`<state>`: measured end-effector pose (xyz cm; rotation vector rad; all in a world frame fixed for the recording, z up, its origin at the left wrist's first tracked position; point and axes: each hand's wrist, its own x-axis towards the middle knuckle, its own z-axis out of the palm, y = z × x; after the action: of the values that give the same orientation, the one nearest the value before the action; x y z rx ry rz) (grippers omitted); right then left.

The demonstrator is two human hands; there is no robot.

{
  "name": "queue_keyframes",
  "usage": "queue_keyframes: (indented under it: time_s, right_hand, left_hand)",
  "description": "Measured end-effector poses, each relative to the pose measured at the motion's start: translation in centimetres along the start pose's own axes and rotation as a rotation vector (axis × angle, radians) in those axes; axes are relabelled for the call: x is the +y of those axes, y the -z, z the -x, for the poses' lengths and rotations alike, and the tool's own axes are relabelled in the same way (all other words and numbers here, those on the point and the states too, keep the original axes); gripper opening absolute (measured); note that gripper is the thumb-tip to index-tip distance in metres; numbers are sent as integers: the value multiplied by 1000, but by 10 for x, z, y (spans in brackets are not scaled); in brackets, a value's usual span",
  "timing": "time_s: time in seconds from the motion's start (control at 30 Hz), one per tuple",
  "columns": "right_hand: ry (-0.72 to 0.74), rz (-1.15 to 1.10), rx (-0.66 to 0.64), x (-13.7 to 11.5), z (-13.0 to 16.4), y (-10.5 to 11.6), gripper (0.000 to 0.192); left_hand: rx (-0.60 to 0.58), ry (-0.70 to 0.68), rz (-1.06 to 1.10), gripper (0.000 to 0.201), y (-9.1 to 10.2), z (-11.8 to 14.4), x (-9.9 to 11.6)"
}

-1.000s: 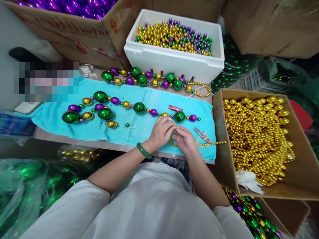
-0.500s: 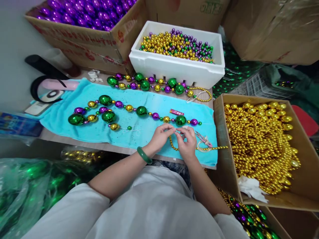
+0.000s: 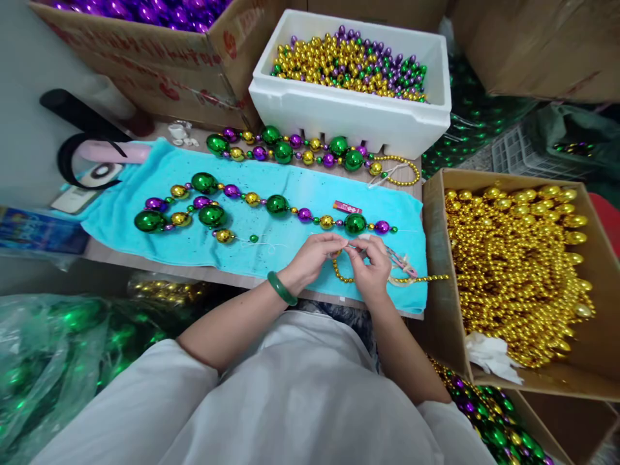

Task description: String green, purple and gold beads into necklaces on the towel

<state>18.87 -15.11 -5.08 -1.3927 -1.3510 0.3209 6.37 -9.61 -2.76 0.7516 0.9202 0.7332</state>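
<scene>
My left hand (image 3: 316, 257), with a green bangle (image 3: 281, 289) at its wrist, meets my right hand (image 3: 372, 266) over the front of the turquoise towel (image 3: 271, 245). Both are closed in a pinch, fingertip to fingertip. A strand of small gold beads (image 3: 345, 278) runs up to their fingertips; its very end is hidden there. Under and beyond my right hand lies a pair of pink-handled tweezers or snips (image 3: 403, 263), partly covered. Behind the hands stretches a string of large green, purple and gold beads (image 3: 278, 205), with loose thread at both ends.
A finished-looking bead necklace (image 3: 283, 153) lies along the back, before a white foam box (image 3: 349, 116) of small beads. On the right stands a carton (image 3: 433, 258) of gold bead strands. A red-purple packet (image 3: 347, 207) rests on the towel; a phone-like white device (image 3: 92, 187) sits left.
The view has tilted down slightly, so the boxes sit higher in it. My hands stay pinched together, with the fingertips shifted only a little.
</scene>
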Motion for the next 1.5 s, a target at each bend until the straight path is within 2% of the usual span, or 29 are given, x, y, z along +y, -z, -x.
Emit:
queue_keyframes:
  time_s: [0.3, 0.5, 0.6, 0.8, 0.87, 0.93, 1.0, 1.13, 1.2, 1.3, 1.4, 1.5]
  right_hand:
    - [-67, -181, 37, 2, 2, -5, 7]
    - [-396, -459, 37, 10, 0, -8, 15]
    - [-496, -564, 67, 15, -8, -5, 17]
    - [-521, -529, 209, 25, -23, -10, 22]
    - [-523, -531, 213, 27, -27, -8, 22]
    - [-535, -497, 120, 29, -28, 3, 19]
    - [-529, -370, -34, 33, -26, 27, 16]
    - [-367, 122, -246, 41, -7, 87, 4]
    - [-288, 294, -339, 44, 7, 107, 7]
    - [-226, 423, -463, 45, 25, 113, 15]
    - [-206, 544, -551, 45, 32, 102, 19]
    - [-222, 668, -630, 45, 30, 94, 21]
  left_hand:
    - [-8, -8, -86, 22, 4, -1, -2]
    - [-18, -40, -210, 22, 5, 0, 1]
    - [-30, -79, -292, 21, 9, 3, 6]
    - [-34, -124, -369, 18, 9, 10, 4]
    - [-14, -128, -366, 18, 7, 12, 4]
    - [19, -142, -354, 18, 9, 14, 5]
    - [64, -159, -338, 17, 16, 16, 7]
    - [174, -115, -299, 21, 45, 18, 7]
    - [224, -59, -266, 23, 59, 17, 4]
    - [278, -44, -252, 22, 74, 18, 1]
    - [329, -110, -309, 19, 80, 20, 2]
    - [371, -104, -358, 20, 85, 22, 4]
